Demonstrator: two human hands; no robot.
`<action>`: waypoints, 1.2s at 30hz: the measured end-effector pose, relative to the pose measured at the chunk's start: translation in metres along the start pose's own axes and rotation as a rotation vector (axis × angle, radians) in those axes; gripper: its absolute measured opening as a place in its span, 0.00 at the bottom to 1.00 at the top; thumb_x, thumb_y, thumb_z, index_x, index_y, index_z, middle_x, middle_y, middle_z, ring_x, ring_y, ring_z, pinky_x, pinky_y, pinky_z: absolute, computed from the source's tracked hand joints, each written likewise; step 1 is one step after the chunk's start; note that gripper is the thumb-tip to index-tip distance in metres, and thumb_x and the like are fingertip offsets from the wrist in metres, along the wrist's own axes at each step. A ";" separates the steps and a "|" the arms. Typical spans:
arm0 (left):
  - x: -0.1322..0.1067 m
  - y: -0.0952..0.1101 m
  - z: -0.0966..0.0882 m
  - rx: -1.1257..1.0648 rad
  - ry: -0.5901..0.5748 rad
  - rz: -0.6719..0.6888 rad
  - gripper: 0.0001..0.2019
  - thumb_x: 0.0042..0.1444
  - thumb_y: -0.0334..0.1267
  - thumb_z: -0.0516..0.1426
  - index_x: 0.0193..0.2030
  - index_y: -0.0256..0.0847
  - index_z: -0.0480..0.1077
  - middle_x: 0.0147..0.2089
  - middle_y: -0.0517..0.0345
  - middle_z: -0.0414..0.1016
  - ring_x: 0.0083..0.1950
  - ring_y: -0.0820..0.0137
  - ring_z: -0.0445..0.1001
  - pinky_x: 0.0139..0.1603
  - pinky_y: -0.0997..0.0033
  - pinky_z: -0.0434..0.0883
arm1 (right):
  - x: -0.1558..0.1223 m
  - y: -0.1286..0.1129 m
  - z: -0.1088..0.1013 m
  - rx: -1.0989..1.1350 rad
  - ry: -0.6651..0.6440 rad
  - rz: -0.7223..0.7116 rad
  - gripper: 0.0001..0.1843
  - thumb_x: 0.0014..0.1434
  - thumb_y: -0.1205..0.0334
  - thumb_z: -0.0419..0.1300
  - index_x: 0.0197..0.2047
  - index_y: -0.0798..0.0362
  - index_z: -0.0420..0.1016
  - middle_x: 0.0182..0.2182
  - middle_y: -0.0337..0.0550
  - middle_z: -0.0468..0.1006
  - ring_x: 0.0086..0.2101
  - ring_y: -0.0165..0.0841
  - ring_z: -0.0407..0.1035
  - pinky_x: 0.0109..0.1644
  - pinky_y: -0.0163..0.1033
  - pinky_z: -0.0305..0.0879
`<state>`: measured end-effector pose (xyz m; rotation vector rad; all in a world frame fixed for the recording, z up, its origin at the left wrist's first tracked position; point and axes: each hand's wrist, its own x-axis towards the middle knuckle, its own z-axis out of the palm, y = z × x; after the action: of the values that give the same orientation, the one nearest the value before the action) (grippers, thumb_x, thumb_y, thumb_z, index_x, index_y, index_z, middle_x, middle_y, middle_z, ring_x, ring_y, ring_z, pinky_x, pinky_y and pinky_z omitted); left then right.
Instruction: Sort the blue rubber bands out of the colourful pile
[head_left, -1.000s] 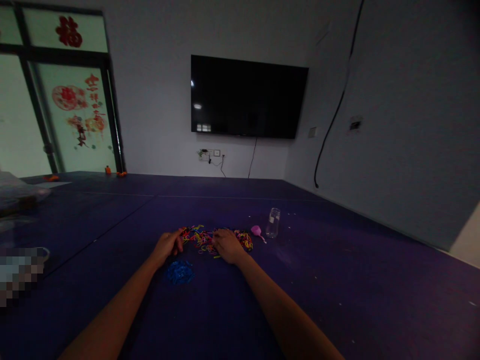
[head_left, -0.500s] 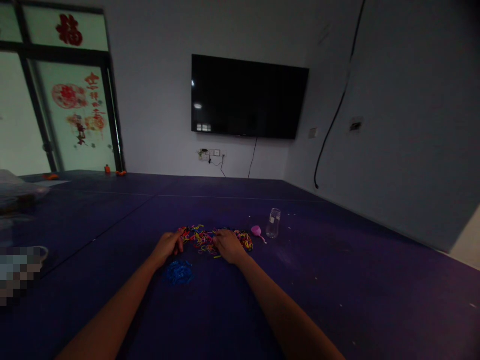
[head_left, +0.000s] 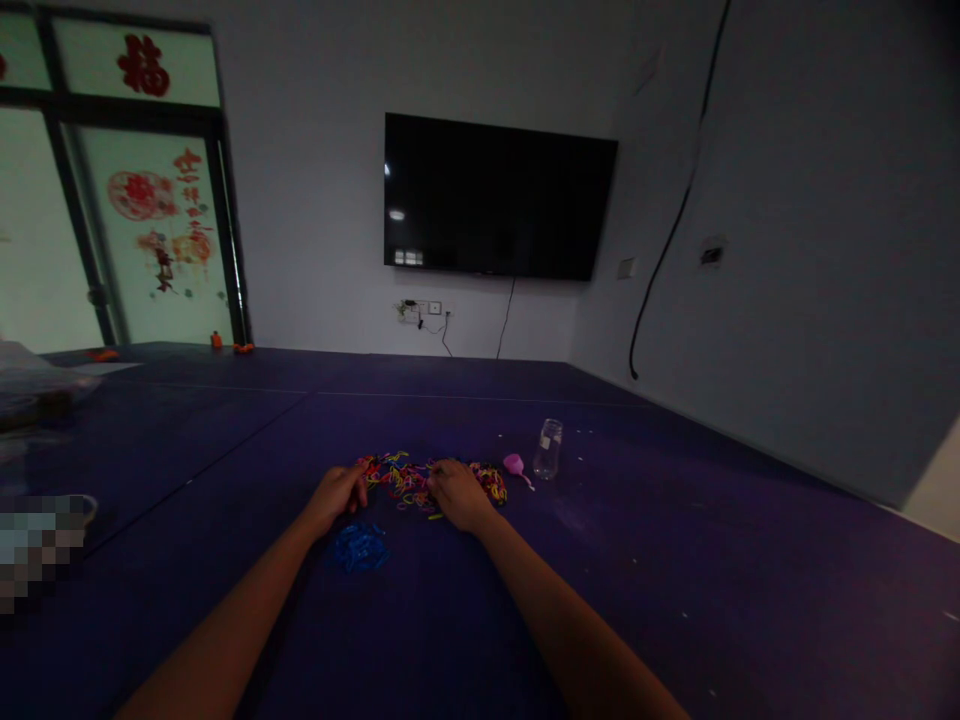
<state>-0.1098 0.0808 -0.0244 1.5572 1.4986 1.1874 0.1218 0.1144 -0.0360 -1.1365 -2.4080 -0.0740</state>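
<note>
A heap of small many-coloured rubber bands (head_left: 409,478) lies on the dark purple surface (head_left: 675,560) in front of me. My left hand (head_left: 335,494) rests at the heap's left edge with its fingers curled in; what they pinch is too small to make out. At the heap's right part sits my right hand (head_left: 457,493), fingers bent down onto the bands. A separate small pile of blue bands (head_left: 358,548) lies just below my left hand.
A clear small bottle (head_left: 548,448) stands right of the heap, with a pink lid-like piece (head_left: 514,463) beside it. A black screen (head_left: 496,196) hangs on the far wall. Glass doors with red paper cuts (head_left: 150,215) are at the left. A blurred patch sits at the left edge.
Both hands stay at the heap, with only slight finger movement. The view has shifted a little.
</note>
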 end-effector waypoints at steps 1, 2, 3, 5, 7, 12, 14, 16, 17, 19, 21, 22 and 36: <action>0.000 0.000 0.000 0.002 0.000 0.002 0.29 0.50 0.62 0.45 0.11 0.40 0.64 0.10 0.60 0.59 0.14 0.75 0.56 0.19 0.72 0.47 | 0.000 0.001 0.001 -0.003 -0.003 -0.003 0.18 0.65 0.60 0.45 0.43 0.56 0.74 0.48 0.51 0.73 0.50 0.37 0.64 0.56 0.42 0.55; 0.000 -0.001 0.000 0.004 -0.001 0.003 0.30 0.50 0.62 0.45 0.11 0.40 0.64 0.10 0.60 0.59 0.14 0.75 0.56 0.19 0.72 0.48 | 0.001 0.002 0.002 -0.005 -0.006 -0.009 0.18 0.65 0.60 0.45 0.44 0.55 0.75 0.49 0.51 0.73 0.51 0.37 0.64 0.57 0.43 0.54; 0.001 -0.001 0.000 0.006 -0.001 0.003 0.30 0.50 0.62 0.45 0.11 0.40 0.64 0.10 0.60 0.59 0.14 0.75 0.56 0.19 0.72 0.48 | 0.001 0.003 0.004 -0.005 -0.007 -0.013 0.18 0.66 0.60 0.45 0.44 0.55 0.75 0.50 0.50 0.73 0.52 0.37 0.63 0.58 0.44 0.54; 0.002 -0.002 0.001 0.009 -0.002 0.004 0.30 0.49 0.63 0.44 0.11 0.40 0.64 0.10 0.59 0.59 0.14 0.75 0.56 0.19 0.72 0.49 | 0.002 0.005 0.005 0.004 -0.004 -0.016 0.19 0.66 0.60 0.44 0.46 0.54 0.75 0.51 0.50 0.73 0.54 0.37 0.62 0.59 0.45 0.53; 0.004 -0.004 0.001 0.009 -0.005 0.005 0.31 0.49 0.63 0.44 0.11 0.40 0.63 0.10 0.58 0.60 0.14 0.75 0.57 0.19 0.73 0.49 | 0.002 0.005 0.006 0.014 0.005 -0.008 0.19 0.66 0.60 0.44 0.47 0.56 0.74 0.51 0.51 0.73 0.54 0.37 0.62 0.59 0.44 0.54; 0.006 -0.006 0.001 0.006 -0.008 0.003 0.31 0.48 0.63 0.45 0.11 0.40 0.64 0.11 0.57 0.63 0.14 0.75 0.58 0.19 0.73 0.50 | 0.001 0.004 0.002 0.021 0.015 0.008 0.20 0.66 0.61 0.44 0.49 0.59 0.73 0.50 0.52 0.74 0.53 0.36 0.64 0.58 0.42 0.55; 0.005 -0.005 0.001 0.003 -0.007 0.000 0.30 0.49 0.63 0.44 0.11 0.40 0.64 0.11 0.57 0.63 0.14 0.75 0.58 0.19 0.73 0.50 | 0.001 0.002 0.001 0.021 0.015 0.017 0.19 0.66 0.62 0.44 0.48 0.59 0.73 0.49 0.52 0.74 0.52 0.36 0.64 0.58 0.41 0.55; 0.004 -0.004 0.002 -0.001 -0.005 0.000 0.30 0.49 0.62 0.45 0.11 0.40 0.64 0.12 0.57 0.63 0.14 0.75 0.57 0.19 0.73 0.50 | 0.001 0.001 -0.001 0.018 0.008 0.019 0.19 0.66 0.63 0.44 0.48 0.58 0.73 0.48 0.52 0.75 0.51 0.35 0.65 0.57 0.40 0.56; 0.003 -0.003 0.002 -0.003 -0.003 0.000 0.30 0.49 0.62 0.45 0.11 0.40 0.64 0.12 0.58 0.63 0.14 0.75 0.57 0.19 0.73 0.50 | 0.001 0.000 -0.001 0.015 0.003 0.020 0.19 0.66 0.63 0.44 0.48 0.58 0.73 0.48 0.52 0.75 0.51 0.35 0.65 0.56 0.40 0.56; 0.001 -0.002 0.002 -0.008 0.000 0.001 0.29 0.49 0.62 0.46 0.11 0.40 0.64 0.11 0.59 0.62 0.14 0.76 0.57 0.18 0.73 0.49 | 0.000 -0.001 -0.003 -0.001 -0.003 0.023 0.18 0.66 0.63 0.44 0.48 0.59 0.73 0.48 0.52 0.74 0.50 0.36 0.66 0.56 0.41 0.56; 0.000 0.000 0.001 -0.014 0.004 0.000 0.29 0.49 0.62 0.46 0.12 0.40 0.64 0.11 0.60 0.60 0.14 0.76 0.56 0.18 0.73 0.49 | -0.001 -0.003 -0.005 -0.019 0.002 0.020 0.18 0.65 0.63 0.44 0.49 0.59 0.72 0.49 0.53 0.73 0.51 0.37 0.65 0.57 0.42 0.56; -0.001 0.001 0.000 -0.018 0.006 0.000 0.29 0.48 0.62 0.46 0.13 0.39 0.64 0.11 0.60 0.60 0.14 0.76 0.56 0.18 0.74 0.48 | -0.002 -0.004 -0.006 -0.024 0.010 0.015 0.18 0.65 0.63 0.45 0.50 0.59 0.71 0.50 0.53 0.72 0.52 0.37 0.64 0.57 0.42 0.55; -0.005 0.017 0.007 -0.001 -0.092 0.100 0.25 0.41 0.57 0.59 0.36 0.35 0.75 0.18 0.65 0.64 0.20 0.75 0.58 0.22 0.75 0.53 | -0.009 -0.041 -0.018 -0.122 0.052 -0.339 0.21 0.64 0.62 0.49 0.59 0.53 0.61 0.58 0.50 0.65 0.55 0.40 0.60 0.61 0.48 0.53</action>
<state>-0.0961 0.0752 -0.0124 1.6801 1.3743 1.1554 0.1035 0.0773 -0.0178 -0.7536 -2.5535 -0.3602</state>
